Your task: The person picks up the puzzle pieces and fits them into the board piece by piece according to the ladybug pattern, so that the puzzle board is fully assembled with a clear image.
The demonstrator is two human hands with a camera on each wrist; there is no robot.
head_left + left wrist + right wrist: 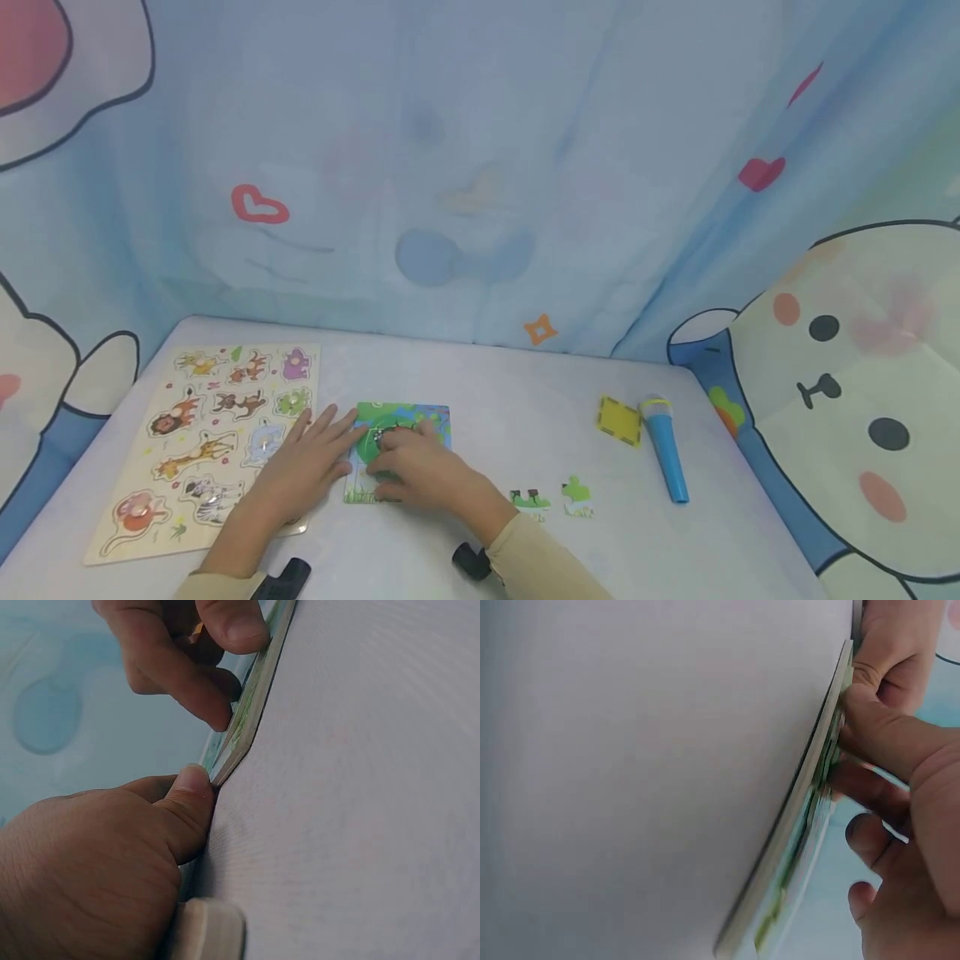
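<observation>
A small jigsaw board [363, 492] with a green and blue picture lies flat on the table. My left hand [303, 471] is spread with straight fingers at its left edge; in the left wrist view the thumb [191, 791] touches the board's corner. Over the board's middle, my right hand [420, 467] presses down with loosely bent fingers. The right wrist view shows the thumb [889, 727] and a fingertip against the picture surface. The right hand covers much of the picture. Two loose green jigsaw pieces, one with dark patches [530, 499] and one plain-topped [577, 492], lie to its right.
A large wooden animal peg puzzle [142, 467] lies on the left, partly under my left forearm. Toward the right are a yellow square tile [619, 421] and a blue toy microphone [667, 450]. A printed blue curtain [465, 167] hangs behind the white table.
</observation>
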